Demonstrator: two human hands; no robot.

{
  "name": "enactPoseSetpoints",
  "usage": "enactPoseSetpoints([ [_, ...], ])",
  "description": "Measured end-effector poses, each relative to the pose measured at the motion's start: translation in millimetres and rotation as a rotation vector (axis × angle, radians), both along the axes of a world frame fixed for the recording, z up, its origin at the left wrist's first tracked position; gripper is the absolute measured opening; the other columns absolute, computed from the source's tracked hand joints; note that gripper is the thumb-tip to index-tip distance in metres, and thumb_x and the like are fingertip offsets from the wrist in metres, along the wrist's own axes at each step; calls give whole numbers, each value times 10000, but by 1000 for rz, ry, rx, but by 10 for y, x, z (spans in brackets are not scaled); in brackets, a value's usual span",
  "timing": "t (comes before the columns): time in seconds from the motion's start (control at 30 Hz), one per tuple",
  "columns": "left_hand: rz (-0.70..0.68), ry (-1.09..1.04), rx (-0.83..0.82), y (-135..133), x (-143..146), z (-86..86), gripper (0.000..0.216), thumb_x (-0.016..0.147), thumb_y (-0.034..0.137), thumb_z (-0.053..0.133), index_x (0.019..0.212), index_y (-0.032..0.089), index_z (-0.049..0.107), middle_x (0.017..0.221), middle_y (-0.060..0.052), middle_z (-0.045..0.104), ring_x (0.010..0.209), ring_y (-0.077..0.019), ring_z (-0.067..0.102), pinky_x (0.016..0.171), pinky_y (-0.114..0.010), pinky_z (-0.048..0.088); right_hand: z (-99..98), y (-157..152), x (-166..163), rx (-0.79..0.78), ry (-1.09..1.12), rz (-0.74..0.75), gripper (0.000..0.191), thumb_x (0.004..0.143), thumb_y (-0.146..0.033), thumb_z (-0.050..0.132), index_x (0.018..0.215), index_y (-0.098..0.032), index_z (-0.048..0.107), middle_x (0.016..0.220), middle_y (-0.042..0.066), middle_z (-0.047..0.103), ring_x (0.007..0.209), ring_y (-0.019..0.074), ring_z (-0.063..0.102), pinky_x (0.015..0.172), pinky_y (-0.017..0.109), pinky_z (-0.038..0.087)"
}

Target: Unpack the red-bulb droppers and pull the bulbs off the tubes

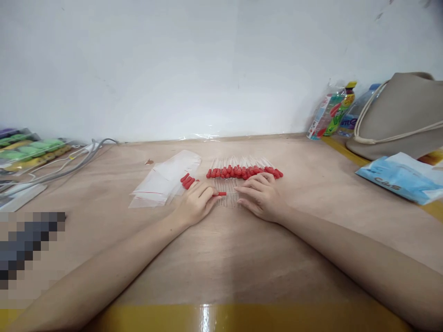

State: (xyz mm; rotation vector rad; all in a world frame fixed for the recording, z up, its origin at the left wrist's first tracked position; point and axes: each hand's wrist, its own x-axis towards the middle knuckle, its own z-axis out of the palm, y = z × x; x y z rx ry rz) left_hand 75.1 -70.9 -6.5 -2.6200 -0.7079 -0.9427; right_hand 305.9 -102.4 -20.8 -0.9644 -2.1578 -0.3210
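Between the thumb and fingers of my left hand (195,203) is a small red rubber bulb (222,193), its end pointing right. My right hand (261,197) rests just across from it, thumb and forefinger apart at the right end of a row of thin clear tubes (226,202). I cannot make out a tube inside the right hand's grasp. Beyond both hands lies a dense row of droppers (237,172), their red bulbs towards me and clear stems pointing to the wall. Several loose red bulbs (187,180) lie just beyond my left hand.
Flat clear zip bags (166,182) lie left of the loose bulbs. Cables (81,159) and packed green and yellow items (34,150) are at far left. On the right are bottles (334,113), a grey bag (401,115) and a blue tissue pack (398,177). A wall (207,69) stands behind.
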Motion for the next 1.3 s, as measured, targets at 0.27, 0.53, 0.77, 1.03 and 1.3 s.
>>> enactPoseSetpoints([
  [0.27,-50,3,12,21,24,-38,107,860,255,496,889,167,550,854,-54,627,832,-177,562,740,-326,422,14,-1,-52,5,-79,-59,231,875,-332,474,880,-205,667,660,8,618,713,147,485,807,367,288],
  [0.53,-131,73,66,55,85,-9,117,839,264,537,898,186,601,997,-37,641,1001,-204,526,890,-375,381,22,-20,-87,53,-70,19,203,859,-293,504,775,-202,665,606,-11,595,667,127,449,800,348,273],
  [0.77,-129,166,-4,45,57,26,141,867,259,480,893,177,591,941,-14,657,1005,-191,525,960,-402,310,28,-48,-95,100,-77,35,158,845,-273,524,790,-206,656,589,-24,591,646,116,430,779,341,268],
  [1.03,-123,220,-71,36,51,52,197,891,268,424,838,171,588,886,-23,645,997,-184,522,977,-404,287,1,-54,-29,175,-88,34,119,837,-269,544,865,-227,652,607,-39,612,659,112,444,804,352,275],
  [1.3,-114,174,-43,26,10,23,184,877,282,461,812,169,590,847,-39,632,854,-184,530,800,-357,394,30,-98,61,181,-84,25,109,816,-258,568,866,-241,663,592,-36,594,654,120,443,783,346,296],
])
